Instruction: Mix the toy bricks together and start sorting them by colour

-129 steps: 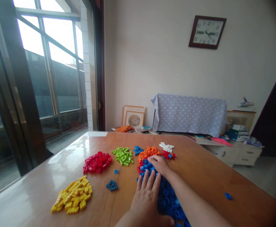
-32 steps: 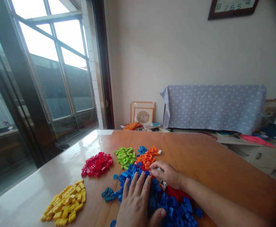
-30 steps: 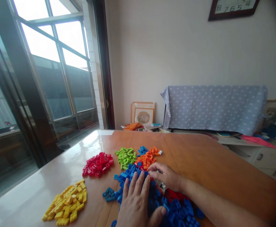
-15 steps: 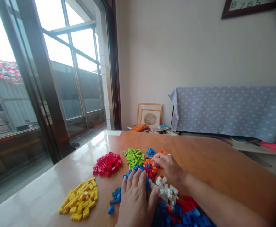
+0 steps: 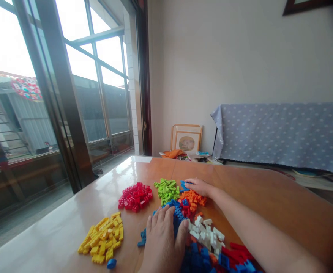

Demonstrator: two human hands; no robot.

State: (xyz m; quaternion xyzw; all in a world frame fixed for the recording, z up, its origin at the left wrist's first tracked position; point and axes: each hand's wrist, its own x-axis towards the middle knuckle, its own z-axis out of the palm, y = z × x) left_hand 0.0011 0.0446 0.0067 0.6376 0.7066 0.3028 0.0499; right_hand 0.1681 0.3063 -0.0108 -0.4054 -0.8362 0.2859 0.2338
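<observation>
My left hand (image 5: 164, 237) lies spread over blue bricks (image 5: 179, 213) at the near middle of the table, fingers apart. Further off, my right hand (image 5: 199, 185) reaches to a small group of blue bricks (image 5: 184, 185) behind the orange bricks (image 5: 193, 199). Its fingertips touch or cover some of them; whether it grips one is hidden. Green bricks (image 5: 166, 191) lie left of it. White bricks (image 5: 207, 233) are right of my left hand, with dark blue bricks (image 5: 199, 259) and red bricks (image 5: 237, 252) nearer.
A pink-red pile (image 5: 135, 197) and a yellow pile (image 5: 103, 237) lie on the left of the wooden table (image 5: 257, 204). One round blue piece (image 5: 111, 264) sits beside the yellow pile. Framed pictures (image 5: 187, 142) lean against the wall behind.
My right hand has moved back and off the orange bricks to the blue group. The round blue piece is now closer to the yellow pile. The view has turned slightly left.
</observation>
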